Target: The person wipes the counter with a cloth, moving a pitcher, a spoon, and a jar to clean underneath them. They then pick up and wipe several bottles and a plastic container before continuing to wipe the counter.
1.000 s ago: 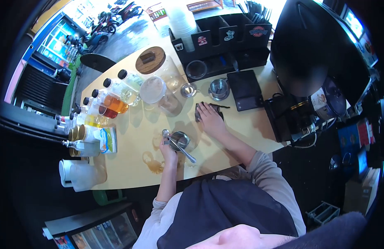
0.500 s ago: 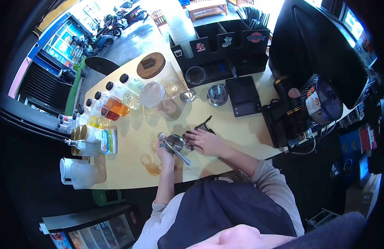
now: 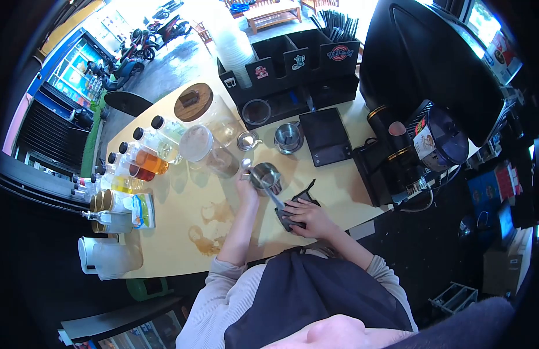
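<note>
My left hand (image 3: 246,191) is closed around a shiny metal cup (image 3: 266,176), lifted slightly and tilted. A long metal spoon (image 3: 274,198) lies across the cup, its handle end blurred towards my right hand. On the table near the front edge, my right hand (image 3: 309,218) grips a crumpled black cloth (image 3: 285,220), fingers spread over it. Brown wet stains (image 3: 204,241) mark the tabletop left of my left forearm. Beyond the cup are a small metal lid-like piece (image 3: 248,141) and another metal cup (image 3: 288,138).
A clear jar of brown powder (image 3: 214,154) and a wooden-lidded jar (image 3: 194,102) stand ahead. Bottles of coloured liquid (image 3: 148,161) line the left. A black scale (image 3: 326,136), a black organizer (image 3: 292,75) and a black grinder-like machine (image 3: 391,151) occupy the right. A white jug (image 3: 109,256) stands front left.
My left hand has carried the cup and spoon forward and right, away from the stains. My right hand and the cloth have moved nearer the front edge. The view has shifted slightly.
</note>
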Tool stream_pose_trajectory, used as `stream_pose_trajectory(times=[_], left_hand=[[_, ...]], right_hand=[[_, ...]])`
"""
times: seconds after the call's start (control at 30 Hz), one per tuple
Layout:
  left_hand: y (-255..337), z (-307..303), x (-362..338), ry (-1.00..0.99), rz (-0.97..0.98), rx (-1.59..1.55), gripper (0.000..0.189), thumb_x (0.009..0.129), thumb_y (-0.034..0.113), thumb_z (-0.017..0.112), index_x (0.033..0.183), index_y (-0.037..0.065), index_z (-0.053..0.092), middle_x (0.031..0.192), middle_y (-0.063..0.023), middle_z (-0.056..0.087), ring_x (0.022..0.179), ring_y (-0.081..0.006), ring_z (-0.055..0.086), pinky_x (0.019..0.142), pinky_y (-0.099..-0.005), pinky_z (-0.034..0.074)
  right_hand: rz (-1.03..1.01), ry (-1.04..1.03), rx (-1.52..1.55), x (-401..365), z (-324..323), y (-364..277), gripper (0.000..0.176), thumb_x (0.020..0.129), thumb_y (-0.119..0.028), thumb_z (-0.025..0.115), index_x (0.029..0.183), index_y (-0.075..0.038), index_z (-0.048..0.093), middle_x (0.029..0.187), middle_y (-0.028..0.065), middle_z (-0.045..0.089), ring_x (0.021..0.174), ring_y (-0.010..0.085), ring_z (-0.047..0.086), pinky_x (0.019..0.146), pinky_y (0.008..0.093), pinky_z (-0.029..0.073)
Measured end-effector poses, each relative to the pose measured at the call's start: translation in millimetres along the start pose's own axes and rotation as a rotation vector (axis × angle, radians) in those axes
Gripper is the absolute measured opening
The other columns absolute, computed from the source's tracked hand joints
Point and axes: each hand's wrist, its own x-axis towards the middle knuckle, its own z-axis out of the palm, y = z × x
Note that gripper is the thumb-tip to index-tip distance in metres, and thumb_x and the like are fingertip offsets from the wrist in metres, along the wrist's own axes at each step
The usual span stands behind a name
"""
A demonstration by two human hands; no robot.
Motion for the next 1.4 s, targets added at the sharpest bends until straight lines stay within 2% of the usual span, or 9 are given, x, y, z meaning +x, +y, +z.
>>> stream_pose_trajectory(times=[0.17, 0.53, 0.7, 0.8, 0.9, 1.07, 1.2, 1.27, 1.4], left_hand=[[-13, 35, 13, 0.003, 0.006, -0.054, 0.014, 0.102, 0.014, 0.056, 0.102, 0.003, 0.065, 0.089, -0.004, 0.068, 0.075, -0.0123, 0.064, 0.065, -0.027, 0.054], [-29, 55, 26, -0.018, -0.011, -0.169, 0.026, 0.105, 0.028, 0.056, 0.102, 0.003, 0.064, 0.088, -0.0041, 0.068, 0.077, -0.0124, 0.066, 0.067, -0.0278, 0.055], [-33, 57, 26, -0.023, 0.001, -0.212, 0.022, 0.104, 0.023, 0.058, 0.11, 0.002, 0.061, 0.091, -0.0048, 0.068, 0.077, -0.0118, 0.065, 0.067, -0.0273, 0.056], [-30, 51, 20, 0.006, 0.112, -0.011, 0.022, 0.103, 0.016, 0.059, 0.12, 0.003, 0.058, 0.096, -0.0045, 0.068, 0.081, -0.0114, 0.065, 0.069, -0.0254, 0.055], [-27, 32, 16, -0.084, 0.031, 0.16, 0.027, 0.101, 0.012, 0.059, 0.127, 0.004, 0.055, 0.103, -0.0051, 0.068, 0.091, -0.0108, 0.065, 0.077, -0.0235, 0.054], [-18, 1, -7, -0.173, 0.23, 0.518, 0.048, 0.097, 0.006, 0.061, 0.143, 0.003, 0.048, 0.124, -0.0152, 0.067, 0.118, -0.0208, 0.062, 0.099, -0.0331, 0.048], [31, -25, -46, -0.235, 0.331, 0.76, 0.042, 0.099, 0.01, 0.057, 0.14, 0.003, 0.053, 0.128, -0.0188, 0.066, 0.123, -0.0283, 0.061, 0.105, -0.0378, 0.045], [44, -49, -59, -0.252, 0.444, 0.878, 0.032, 0.103, 0.017, 0.047, 0.125, 0.002, 0.066, 0.122, -0.0197, 0.068, 0.122, -0.0332, 0.061, 0.105, -0.0398, 0.046], [71, -98, -83, -0.227, 0.461, 1.008, 0.04, 0.106, 0.021, 0.038, 0.109, -0.001, 0.072, 0.113, -0.0209, 0.07, 0.118, -0.0367, 0.062, 0.103, -0.0425, 0.047]], right_hand=[[0.021, 0.003, 0.011, 1, -2, -3, 0.031, 0.079, -0.02, 0.07, 0.107, -0.008, 0.075, 0.143, 0.0048, 0.06, 0.137, 0.028, 0.051, 0.116, 0.05, 0.038], [0.008, 0.038, -0.013, 3, -2, -4, 0.028, 0.079, -0.02, 0.071, 0.103, -0.009, 0.076, 0.141, 0.0024, 0.061, 0.137, 0.0229, 0.052, 0.116, 0.0447, 0.039], [0.001, 0.035, -0.022, 3, -2, -4, 0.029, 0.079, -0.019, 0.071, 0.106, -0.01, 0.076, 0.14, 0.0025, 0.062, 0.136, 0.0232, 0.052, 0.116, 0.0443, 0.039], [0.01, 0.045, -0.032, 4, -2, -7, 0.03, 0.079, -0.019, 0.072, 0.108, -0.011, 0.075, 0.139, 0.0025, 0.062, 0.136, 0.0232, 0.053, 0.115, 0.0446, 0.04], [0.016, 0.061, -0.027, 4, -1, -8, 0.033, 0.08, -0.02, 0.072, 0.112, -0.011, 0.074, 0.139, 0.0026, 0.063, 0.135, 0.0232, 0.053, 0.115, 0.0447, 0.04], [0.0, 0.066, -0.066, 4, 6, -8, 0.034, 0.084, -0.019, 0.069, 0.116, -0.006, 0.071, 0.139, 0.005, 0.062, 0.135, 0.0246, 0.053, 0.115, 0.0456, 0.04], [0.139, 0.108, -0.153, 6, 26, -28, 0.039, 0.088, -0.013, 0.064, 0.125, -0.003, 0.064, 0.147, 0.0131, 0.053, 0.141, 0.0316, 0.045, 0.117, 0.0487, 0.035], [0.148, 0.097, -0.213, 8, 30, -40, 0.042, 0.09, -0.011, 0.062, 0.131, -0.003, 0.06, 0.15, 0.0154, 0.049, 0.143, 0.0345, 0.041, 0.118, 0.0505, 0.033], [0.089, -0.024, -0.201, 16, 36, -45, 0.047, 0.087, -0.007, 0.06, 0.134, -0.001, 0.057, 0.151, 0.0174, 0.046, 0.145, 0.0365, 0.038, 0.119, 0.05, 0.031]])
